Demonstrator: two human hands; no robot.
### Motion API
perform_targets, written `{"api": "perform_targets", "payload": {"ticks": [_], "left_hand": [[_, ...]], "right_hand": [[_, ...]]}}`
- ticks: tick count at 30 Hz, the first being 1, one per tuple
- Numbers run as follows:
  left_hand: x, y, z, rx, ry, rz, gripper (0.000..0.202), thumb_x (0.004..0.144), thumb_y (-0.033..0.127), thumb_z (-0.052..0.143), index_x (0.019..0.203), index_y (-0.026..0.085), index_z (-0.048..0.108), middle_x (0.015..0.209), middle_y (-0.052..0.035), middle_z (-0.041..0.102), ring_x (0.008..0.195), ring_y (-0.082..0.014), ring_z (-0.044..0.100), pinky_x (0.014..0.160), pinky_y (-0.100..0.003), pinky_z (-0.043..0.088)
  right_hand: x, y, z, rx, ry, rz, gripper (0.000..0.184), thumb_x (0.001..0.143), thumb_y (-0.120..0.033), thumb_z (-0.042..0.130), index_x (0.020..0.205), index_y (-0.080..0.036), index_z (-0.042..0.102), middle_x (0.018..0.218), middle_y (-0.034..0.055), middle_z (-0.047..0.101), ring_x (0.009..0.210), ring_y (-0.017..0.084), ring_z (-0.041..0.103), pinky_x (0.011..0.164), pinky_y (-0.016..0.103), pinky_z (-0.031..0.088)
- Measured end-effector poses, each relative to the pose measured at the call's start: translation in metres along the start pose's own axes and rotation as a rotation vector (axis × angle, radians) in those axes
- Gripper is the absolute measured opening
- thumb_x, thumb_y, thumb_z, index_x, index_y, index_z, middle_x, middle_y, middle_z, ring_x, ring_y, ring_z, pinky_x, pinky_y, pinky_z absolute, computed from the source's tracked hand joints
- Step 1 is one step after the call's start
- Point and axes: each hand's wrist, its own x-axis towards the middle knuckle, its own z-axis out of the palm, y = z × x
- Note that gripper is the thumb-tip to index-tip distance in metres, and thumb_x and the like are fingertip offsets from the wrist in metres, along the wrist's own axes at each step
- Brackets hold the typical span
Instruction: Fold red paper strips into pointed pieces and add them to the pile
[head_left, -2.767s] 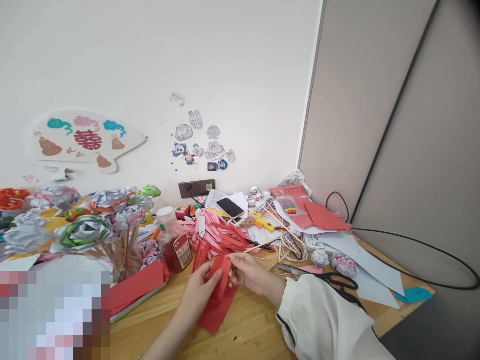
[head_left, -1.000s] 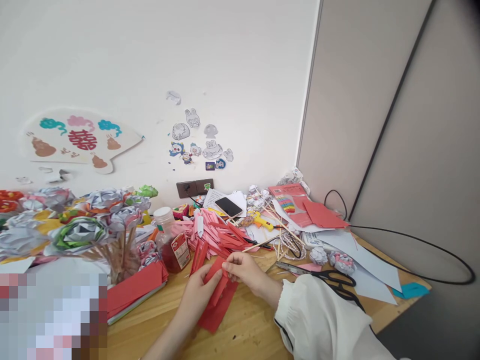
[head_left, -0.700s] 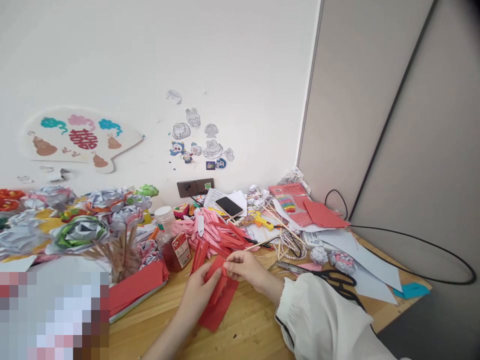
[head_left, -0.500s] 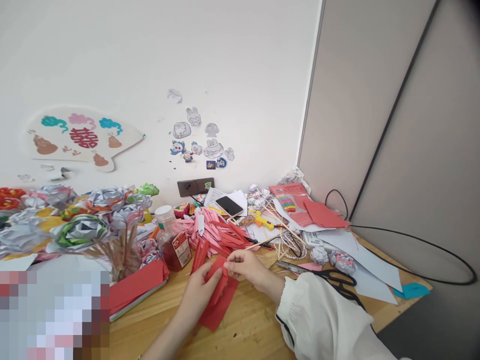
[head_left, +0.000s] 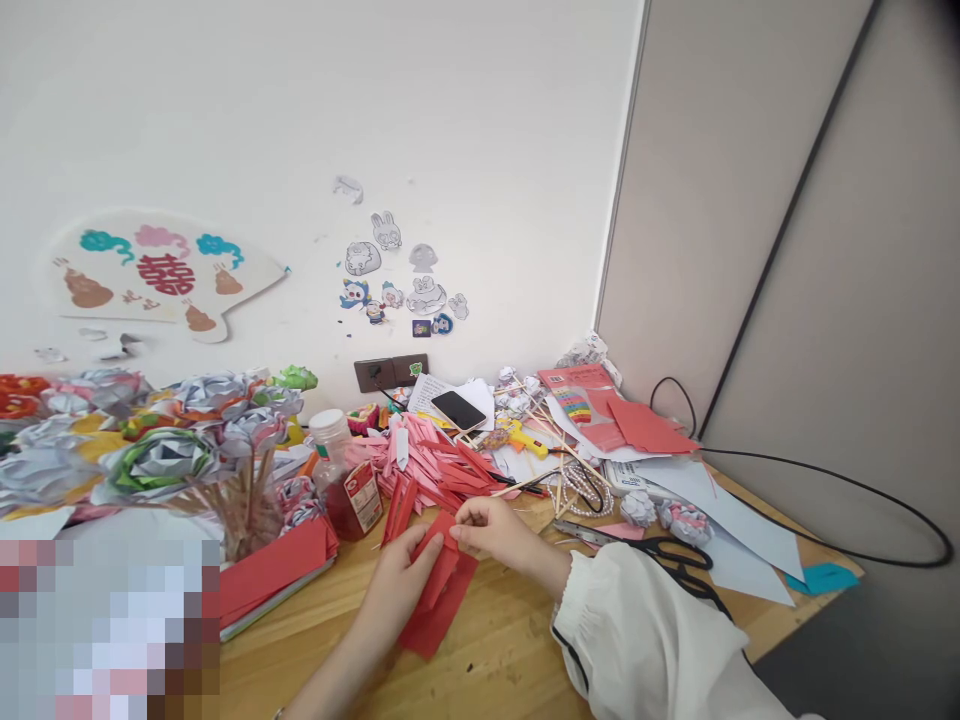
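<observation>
Below the red 囍 sign [head_left: 157, 273], left hand [head_left: 401, 582] and right hand [head_left: 496, 530] pinch red paper [head_left: 439, 612].

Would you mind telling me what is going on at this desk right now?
A person holds a red paper strip between both hands over the wooden table. The left hand supports it from below, and the right hand pinches its upper end. A pile of similar pink and red strips lies just behind, with black scissors off to the right and paper flowers to the left.
</observation>
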Motion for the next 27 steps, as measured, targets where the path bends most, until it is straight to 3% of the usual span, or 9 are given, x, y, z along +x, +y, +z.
{"api": "perform_targets", "payload": {"ticks": [7,18,23,27], "left_hand": [[-0.0005,-0.0001,-0.0005,-0.004,0.01,0.051,0.024,0.069,0.036,0.047,0.067,0.015,0.059,0.066,-0.0021,0.062,0.066,-0.0178,0.054,0.06,-0.024,0.041],[-0.0024,0.0034,0.0008,-0.11,-0.04,-0.042,0.026,0.068,0.04,0.047,0.069,0.016,0.055,0.058,0.0012,0.061,0.055,-0.0152,0.055,0.051,-0.023,0.042],[-0.0014,-0.0005,0.0001,-0.157,-0.069,-0.086,0.025,0.07,0.04,0.046,0.069,0.016,0.052,0.051,0.0021,0.059,0.045,-0.0137,0.054,0.045,-0.022,0.042],[-0.0006,0.0002,0.0006,-0.199,-0.122,-0.054,0.025,0.071,0.039,0.046,0.067,0.015,0.054,0.057,-0.0005,0.062,0.05,-0.0144,0.055,0.049,-0.023,0.043]], "right_hand": [[-0.0014,0.0037,0.002,-0.184,-0.106,-0.021,0.032,0.07,-0.044,0.049,0.056,-0.015,0.047,0.049,-0.0031,0.045,0.045,0.007,0.039,0.043,0.019,0.028],[-0.0011,0.0025,0.0037,-0.086,-0.13,-0.009,0.034,0.069,-0.044,0.051,0.054,-0.015,0.042,0.049,-0.0034,0.045,0.045,0.007,0.041,0.045,0.018,0.032],[-0.0004,0.0063,0.0058,-0.007,-0.161,-0.003,0.035,0.073,-0.046,0.045,0.057,-0.015,0.042,0.048,-0.0037,0.045,0.043,0.006,0.041,0.044,0.017,0.032],[-0.001,0.0073,0.0073,0.005,-0.131,-0.012,0.038,0.076,-0.047,0.038,0.057,-0.014,0.042,0.048,-0.0037,0.042,0.042,0.005,0.038,0.044,0.018,0.031]]}}
